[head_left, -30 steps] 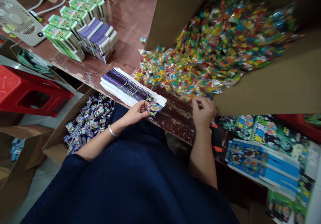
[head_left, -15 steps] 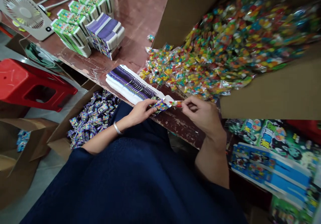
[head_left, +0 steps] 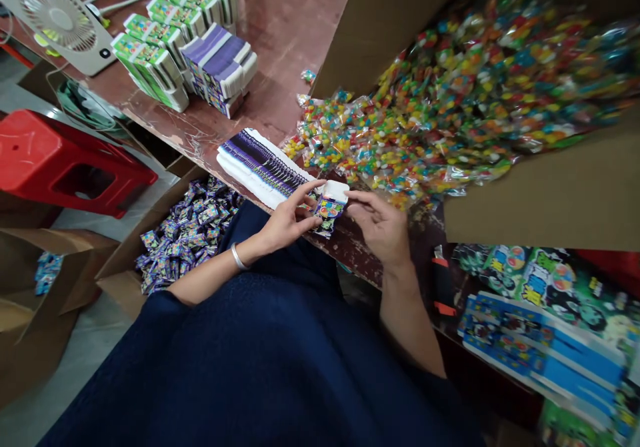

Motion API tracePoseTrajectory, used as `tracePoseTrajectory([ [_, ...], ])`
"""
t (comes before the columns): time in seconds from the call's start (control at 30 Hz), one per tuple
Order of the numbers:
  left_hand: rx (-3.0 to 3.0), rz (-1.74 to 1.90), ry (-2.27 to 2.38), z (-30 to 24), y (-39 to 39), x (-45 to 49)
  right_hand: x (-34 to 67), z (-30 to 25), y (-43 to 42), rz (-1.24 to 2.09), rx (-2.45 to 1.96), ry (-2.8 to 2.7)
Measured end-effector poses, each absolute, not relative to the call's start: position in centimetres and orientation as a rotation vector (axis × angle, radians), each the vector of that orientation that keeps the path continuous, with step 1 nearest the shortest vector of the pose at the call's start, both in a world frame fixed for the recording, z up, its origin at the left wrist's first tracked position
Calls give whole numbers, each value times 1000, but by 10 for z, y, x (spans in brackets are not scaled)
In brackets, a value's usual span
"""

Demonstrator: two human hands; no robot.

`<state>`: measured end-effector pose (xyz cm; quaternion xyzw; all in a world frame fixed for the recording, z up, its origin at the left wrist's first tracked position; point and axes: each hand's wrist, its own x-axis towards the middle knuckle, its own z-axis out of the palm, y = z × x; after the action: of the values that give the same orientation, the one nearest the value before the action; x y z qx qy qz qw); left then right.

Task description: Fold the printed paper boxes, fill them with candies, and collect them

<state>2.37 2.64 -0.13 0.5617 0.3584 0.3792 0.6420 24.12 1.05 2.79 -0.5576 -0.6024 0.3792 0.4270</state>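
A small purple candy box (head_left: 330,212) with a raised white flap lies between my hands over the table's front edge. My left hand (head_left: 287,223) grips it from the left, thumb on the printed front and index finger stretched along the top. From the right, my right hand (head_left: 383,227) has its index fingertip and thumb at the box's upper right edge, by the flap. Beside my left hand lies a fanned row of flat purple cartons (head_left: 265,167). Small clear bags of colourful candies (head_left: 360,133) spill from a cardboard box (head_left: 550,193) toward my right hand.
Banded stacks of green cartons (head_left: 150,67) and a purple stack (head_left: 220,67) stand at the back left, near a white fan (head_left: 57,20). Filled purple boxes (head_left: 190,233) lie in a carton by my left arm. A red stool (head_left: 75,160) stands left; blue printed cardboard (head_left: 545,340) lies right.
The candy bag my right hand held at the box opening is no longer visible there. My right hand has moved left to the box, which now stands more upright with its flap raised.
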Motion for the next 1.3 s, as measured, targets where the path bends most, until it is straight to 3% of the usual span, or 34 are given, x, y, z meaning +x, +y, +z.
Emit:
tracePoseTrajectory([
  [0.23,1219,830,710,-4,28,28,215,-4,-4,885,-1387,-1274],
  [0.57,1120,908,826,0,25,27,205,4,9,918,-1219,-1232],
  [0.87,1365,917,883,4,20,21,218,12,25,1081,-1408,-1210],
  [1.07,1308,893,828,4,22,16,217,16,19,978,-1349,-1364],
  [1.2,1202,954,855,-2,30,10,218,14,7,1120,-1251,-1628],
  [1.3,1154,970,857,-7,35,12,217,10,3,925,-1253,-1892],
])
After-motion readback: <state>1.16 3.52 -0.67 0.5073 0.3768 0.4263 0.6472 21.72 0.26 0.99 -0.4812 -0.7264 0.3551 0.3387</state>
